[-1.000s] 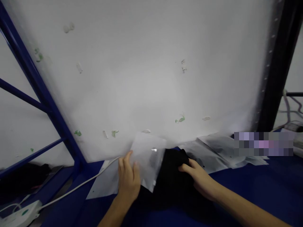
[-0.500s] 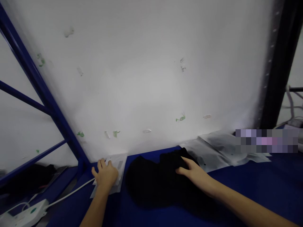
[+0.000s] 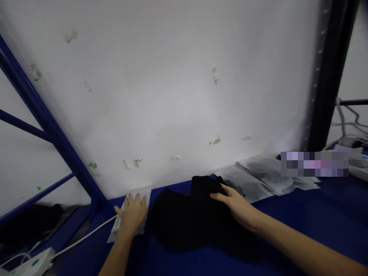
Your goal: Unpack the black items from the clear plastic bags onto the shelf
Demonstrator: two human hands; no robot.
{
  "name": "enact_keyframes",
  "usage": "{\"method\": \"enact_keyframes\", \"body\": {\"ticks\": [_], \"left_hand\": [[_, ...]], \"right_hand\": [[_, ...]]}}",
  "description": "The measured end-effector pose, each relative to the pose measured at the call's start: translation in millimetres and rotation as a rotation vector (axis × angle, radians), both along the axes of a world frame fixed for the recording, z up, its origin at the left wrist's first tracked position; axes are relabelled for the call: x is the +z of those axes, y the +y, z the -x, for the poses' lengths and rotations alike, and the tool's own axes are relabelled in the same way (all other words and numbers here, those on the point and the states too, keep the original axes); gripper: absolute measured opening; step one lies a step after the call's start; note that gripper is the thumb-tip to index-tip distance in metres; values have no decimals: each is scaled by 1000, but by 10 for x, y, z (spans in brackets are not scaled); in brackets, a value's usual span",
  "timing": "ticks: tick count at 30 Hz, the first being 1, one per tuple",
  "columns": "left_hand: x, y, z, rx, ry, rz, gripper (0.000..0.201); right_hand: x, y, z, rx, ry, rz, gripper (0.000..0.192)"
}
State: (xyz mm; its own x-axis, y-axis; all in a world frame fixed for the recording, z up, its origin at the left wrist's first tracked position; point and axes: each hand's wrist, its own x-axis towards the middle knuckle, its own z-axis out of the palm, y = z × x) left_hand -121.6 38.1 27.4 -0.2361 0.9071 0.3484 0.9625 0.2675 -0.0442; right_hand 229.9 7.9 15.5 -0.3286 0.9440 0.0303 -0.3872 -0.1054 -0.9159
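Note:
A black garment [image 3: 184, 216] lies bunched on the blue table [image 3: 316, 214], close to the white back panel. My right hand [image 3: 235, 205] rests flat on its upper right part, fingers together and pointing left. My left hand [image 3: 132, 212] presses palm-down on a clear plastic bag [image 3: 143, 193] that lies flat at the table's left end, just left of the garment. Neither hand has anything closed inside its fingers.
Several clear plastic bags [image 3: 264, 178] lie stacked at the back right. A white panel [image 3: 172, 96] rises behind the table between a blue frame post [image 3: 54, 130] and a black post [image 3: 324, 84]. A white power strip [image 3: 31, 264] with its cable lies lower left.
My left hand has carried the clear bag off the garment, laid it flat on the table at the left and now presses on it. My right hand stays on the garment.

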Motion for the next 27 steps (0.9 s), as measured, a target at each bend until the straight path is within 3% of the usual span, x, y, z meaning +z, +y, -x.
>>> {"method": "enact_keyframes", "body": {"ticks": [3,4,6,9,12,16,18,23,25,27], "left_hand": [[122,-130,-372,-198,-15,-157,41],[149,-199,-522,-396,-116,-187,37],[174,-365,-817,-729,-344,-107,33],[171,-597,-1136,-913,-672,88,34],[167,-690,-1238,-949,-881,199,36],[143,-656,-1195,-925,-1061,164,44],[117,-641,-1178,-925,-1098,148,51],[123,-661,-1200,-958,-1202,122,48],[166,-665,-1209,-941,-1242,128,41],[211,-653,-1204,-912,-1272,151,34]], "right_hand": [[-25,4,37,-63,-78,-97,35],[-34,3,51,-100,-133,-149,34],[-43,-15,76,-161,-265,-280,30],[-21,-84,99,-136,-439,-529,28],[12,-154,107,-66,-536,-728,25],[9,-165,89,-43,-577,-747,12],[-5,-158,72,-19,-562,-751,19],[-32,-186,78,-14,-553,-772,65],[-36,-185,105,-95,-536,-741,64],[-36,-151,122,-159,-466,-664,52]]}}
